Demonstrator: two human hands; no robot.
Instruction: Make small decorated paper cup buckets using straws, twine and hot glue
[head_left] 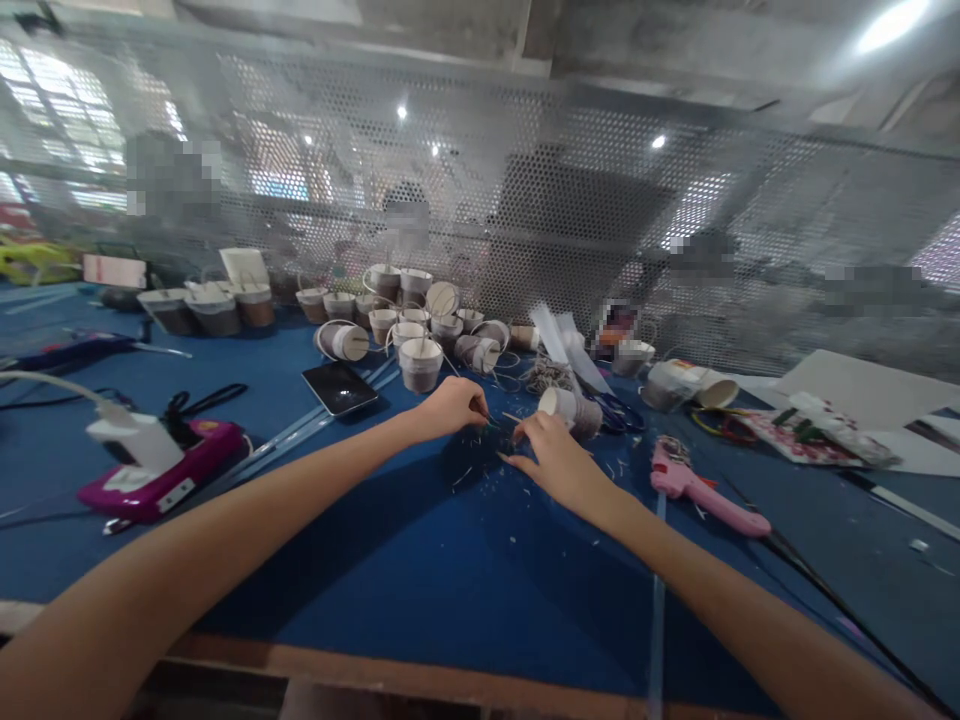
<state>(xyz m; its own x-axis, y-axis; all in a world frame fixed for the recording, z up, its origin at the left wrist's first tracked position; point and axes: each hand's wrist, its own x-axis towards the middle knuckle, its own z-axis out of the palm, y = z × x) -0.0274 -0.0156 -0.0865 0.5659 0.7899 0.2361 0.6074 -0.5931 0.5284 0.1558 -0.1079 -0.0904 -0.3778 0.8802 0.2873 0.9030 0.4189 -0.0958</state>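
Both my arms reach forward over a blue table [420, 580]. My left hand [450, 405] is closed in a loose fist, pinching something thin and dark that I cannot make out. My right hand [551, 455] has fingers bent and pressed near a thin stick [512, 417] between the two hands. A small paper cup [568, 407] lies on its side just beyond my right hand. Tiny white scraps [480, 470] are scattered on the table under the hands.
A heap of small paper cups with wire handles [420, 335] sits behind the hands. A phone [340, 387] lies left of it, a pink glue gun [705, 490] to the right, a magenta glue gun [165, 470] at left. A perforated metal screen [525, 220] closes the back.
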